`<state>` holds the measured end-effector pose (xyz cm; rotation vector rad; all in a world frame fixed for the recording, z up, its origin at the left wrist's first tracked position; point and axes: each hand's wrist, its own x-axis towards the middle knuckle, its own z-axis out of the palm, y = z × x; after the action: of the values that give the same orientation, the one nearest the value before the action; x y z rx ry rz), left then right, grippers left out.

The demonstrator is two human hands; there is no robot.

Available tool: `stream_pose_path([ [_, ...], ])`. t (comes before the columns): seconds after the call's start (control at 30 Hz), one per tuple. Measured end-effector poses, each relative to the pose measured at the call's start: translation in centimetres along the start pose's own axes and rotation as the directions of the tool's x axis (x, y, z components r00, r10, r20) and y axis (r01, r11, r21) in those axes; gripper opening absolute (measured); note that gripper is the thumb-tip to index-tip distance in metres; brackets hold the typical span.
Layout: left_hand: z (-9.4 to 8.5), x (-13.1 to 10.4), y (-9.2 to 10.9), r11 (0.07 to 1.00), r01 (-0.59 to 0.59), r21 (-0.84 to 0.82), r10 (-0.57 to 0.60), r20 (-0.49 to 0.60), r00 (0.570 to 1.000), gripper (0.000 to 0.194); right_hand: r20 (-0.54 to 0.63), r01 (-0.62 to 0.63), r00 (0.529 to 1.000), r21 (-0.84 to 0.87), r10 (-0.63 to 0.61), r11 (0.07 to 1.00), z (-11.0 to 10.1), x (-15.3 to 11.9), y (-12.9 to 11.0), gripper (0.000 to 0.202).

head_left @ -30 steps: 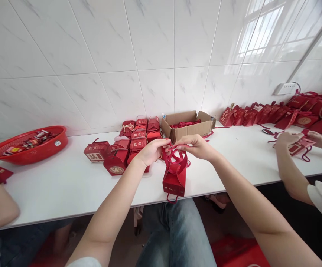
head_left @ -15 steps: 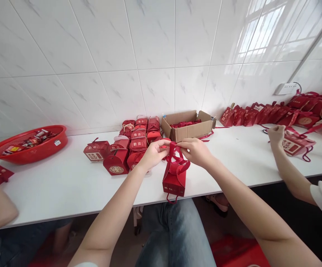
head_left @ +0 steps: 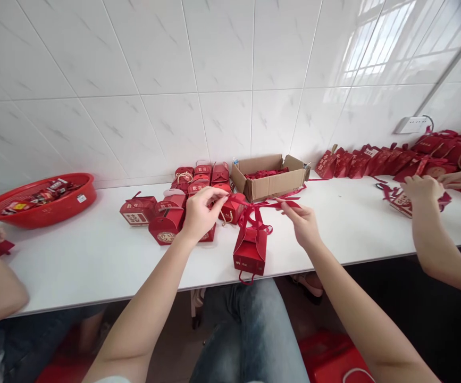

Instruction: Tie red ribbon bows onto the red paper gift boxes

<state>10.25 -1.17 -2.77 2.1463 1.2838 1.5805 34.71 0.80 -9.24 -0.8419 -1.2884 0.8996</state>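
Note:
A small red gift box (head_left: 250,254) stands near the table's front edge, with a cord loop hanging from its front. Above its top, a red ribbon (head_left: 254,205) is crossed and stretched sideways between my hands. My left hand (head_left: 203,210) pinches the ribbon's left end, in front of the grouped red boxes. On the other side, my right hand (head_left: 299,217) has the right end between thumb and fingers. Loops of ribbon lie round the top of the box.
Finished-looking red boxes (head_left: 166,223) cluster at centre left. An open cardboard box (head_left: 272,183) holding red ribbons stands by the wall. A red basket (head_left: 89,194) of wrapped sweets is at left. More red boxes (head_left: 360,162) line the right. People's arms work at both sides.
My hands have moved apart, pulling the ribbon out sideways over the box. At right, the other person's hands have come together over their box.

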Motion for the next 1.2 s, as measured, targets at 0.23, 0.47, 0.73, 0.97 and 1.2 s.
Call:
stream_pose_path([
  [0.23, -4.2, -5.9, -6.4, 0.951, 0.307, 0.040, -0.300, -0.126, 0.946, 0.023, -0.303, -0.264, 0.894, 0.243, 0.331, 0.933, -6.3, -5.8, 4.5, 0.024],
  [0.47, -3.8, -11.1, -9.6, 0.888, 0.399, 0.228, -0.354, -0.214, 0.910, 0.022, -0.430, -0.288, 0.767, 0.433, 0.477, 0.854, -9.9, -9.8, 7.3, 0.021],
  [0.73, -2.0, -12.7, -10.6, 0.834, 0.313, 0.455, -0.207, -0.269, 0.941, 0.013, -0.448, -0.355, 0.726, 0.406, 0.522, 0.842, -10.0, -11.1, 7.9, 0.026],
  [0.97, -1.5, -13.0, -11.4, 0.813, 0.357, 0.460, -0.221, -0.324, 0.920, 0.015, -0.484, -0.407, 0.687, 0.361, 0.542, 0.839, -9.7, -11.8, 7.4, 0.031],
  [1.2, -0.8, -13.3, -9.7, 0.793, 0.244, 0.558, -0.088, -0.291, 0.953, 0.015, -0.465, -0.569, 0.757, -0.126, 0.458, 0.812, -10.8, -10.5, 6.4, 0.053],
])
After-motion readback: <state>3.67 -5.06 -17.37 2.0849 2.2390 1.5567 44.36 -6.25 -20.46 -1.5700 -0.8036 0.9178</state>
